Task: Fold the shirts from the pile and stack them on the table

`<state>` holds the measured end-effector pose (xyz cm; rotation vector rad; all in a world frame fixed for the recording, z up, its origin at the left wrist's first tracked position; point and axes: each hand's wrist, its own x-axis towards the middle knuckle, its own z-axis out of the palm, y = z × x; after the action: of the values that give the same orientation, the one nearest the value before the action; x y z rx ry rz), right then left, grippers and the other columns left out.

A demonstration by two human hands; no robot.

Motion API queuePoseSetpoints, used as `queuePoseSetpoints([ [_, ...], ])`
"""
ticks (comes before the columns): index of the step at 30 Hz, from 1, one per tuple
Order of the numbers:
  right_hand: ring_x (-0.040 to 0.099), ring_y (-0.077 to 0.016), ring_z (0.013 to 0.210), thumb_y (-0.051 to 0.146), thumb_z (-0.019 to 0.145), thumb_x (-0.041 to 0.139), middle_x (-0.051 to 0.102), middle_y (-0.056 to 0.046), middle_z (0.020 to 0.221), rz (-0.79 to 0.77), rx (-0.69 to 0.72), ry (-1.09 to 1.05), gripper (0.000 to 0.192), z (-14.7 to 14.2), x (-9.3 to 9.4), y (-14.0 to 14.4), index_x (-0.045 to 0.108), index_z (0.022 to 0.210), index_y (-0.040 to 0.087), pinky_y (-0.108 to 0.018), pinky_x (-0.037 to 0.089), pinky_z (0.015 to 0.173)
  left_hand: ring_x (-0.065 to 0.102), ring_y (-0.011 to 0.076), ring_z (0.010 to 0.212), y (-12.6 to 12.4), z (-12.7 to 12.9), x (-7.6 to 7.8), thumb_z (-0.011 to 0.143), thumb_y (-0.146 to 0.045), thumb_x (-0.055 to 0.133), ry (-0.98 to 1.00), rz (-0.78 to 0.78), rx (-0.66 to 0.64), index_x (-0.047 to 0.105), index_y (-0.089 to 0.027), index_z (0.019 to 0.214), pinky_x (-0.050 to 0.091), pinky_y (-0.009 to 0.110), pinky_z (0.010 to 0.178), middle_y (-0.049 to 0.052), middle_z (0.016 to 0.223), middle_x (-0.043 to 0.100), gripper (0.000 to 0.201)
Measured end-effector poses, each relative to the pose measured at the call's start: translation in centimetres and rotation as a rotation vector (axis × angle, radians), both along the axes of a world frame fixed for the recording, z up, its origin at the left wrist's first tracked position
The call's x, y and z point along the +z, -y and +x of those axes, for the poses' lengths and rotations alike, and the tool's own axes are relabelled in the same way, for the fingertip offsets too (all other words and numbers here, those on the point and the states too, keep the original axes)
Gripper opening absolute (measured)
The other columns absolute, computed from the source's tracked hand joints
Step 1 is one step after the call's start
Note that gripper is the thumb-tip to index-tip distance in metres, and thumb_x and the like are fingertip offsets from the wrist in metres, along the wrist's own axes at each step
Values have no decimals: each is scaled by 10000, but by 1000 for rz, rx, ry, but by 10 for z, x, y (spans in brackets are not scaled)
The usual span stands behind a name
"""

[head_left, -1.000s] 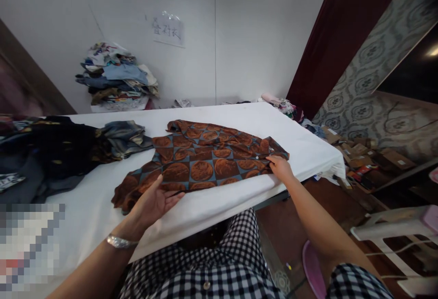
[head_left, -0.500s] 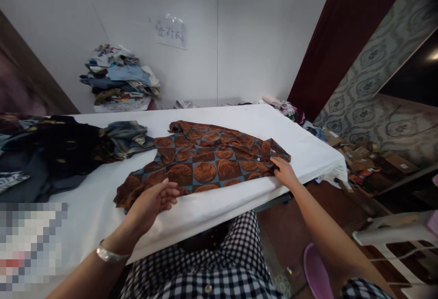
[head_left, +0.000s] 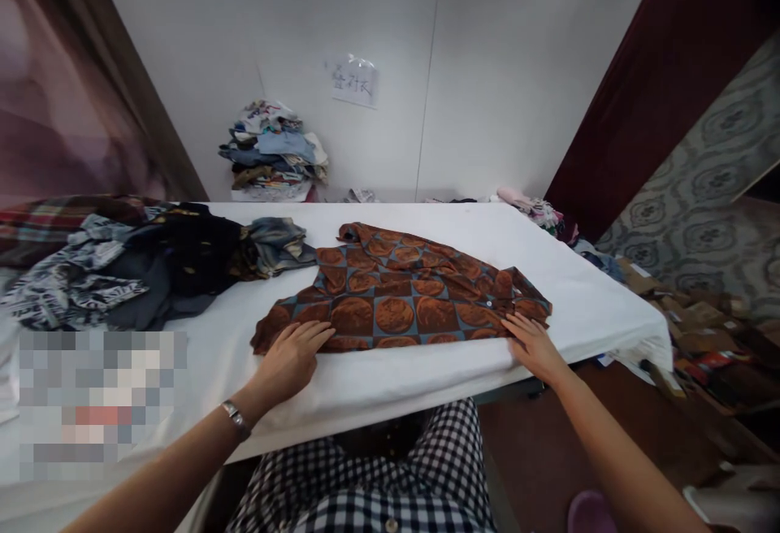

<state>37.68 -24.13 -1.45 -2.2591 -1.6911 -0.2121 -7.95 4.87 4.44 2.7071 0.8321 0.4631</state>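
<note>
Hands (head_left: pixel 292 358) apparently flat on shirt (head_left: pixel 405 293)

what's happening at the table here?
A person in a checked top stands at a white table with a brown patterned shirt spread flat on it. The left hand lies palm down on the shirt's near left edge; the right hand presses its near right corner. A heap of dark clothes sits on the table's left, and another pile stands by the back wall.

one patterned shirt (head_left: pixel 402 301), two hands (head_left: pixel 292 361)
</note>
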Motion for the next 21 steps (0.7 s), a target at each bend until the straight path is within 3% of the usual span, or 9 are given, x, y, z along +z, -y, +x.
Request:
queuePoseSetpoints([
  [5,524,-272,1286,117,779,427,599,-108,1342,-17,9,24,524,28,-4,0,654,1243,199,-519,436,1050,553,297,1232,-12,6,-3,713,-42,421,-19,-41,76,684,-228,1177,385,496,1066,116,1314,630,565],
  [11,664,-256,1093,130,724,460,705,-104,1162,63,-9,-7,438,47,-1,-14,752,1044,193,-418,526,993,592,276,1098,-22,16,9,717,-40,439,2,-160,54,729,-278,1017,472,413,944,98,1149,711,480],
  [16,671,-267,1084,96,671,443,708,-75,1159,141,-44,-32,482,58,-3,-3,760,1009,228,-433,531,994,605,257,991,-7,7,6,791,-94,441,2,-177,-34,735,-289,968,479,366,867,97,1009,730,394],
  [21,647,-270,1131,89,675,435,695,-108,1178,100,-32,-55,474,62,-14,5,761,1006,183,-425,527,1002,592,256,1023,5,1,-3,814,-79,381,1,-140,-46,707,-292,1092,492,344,752,94,1094,713,479],
])
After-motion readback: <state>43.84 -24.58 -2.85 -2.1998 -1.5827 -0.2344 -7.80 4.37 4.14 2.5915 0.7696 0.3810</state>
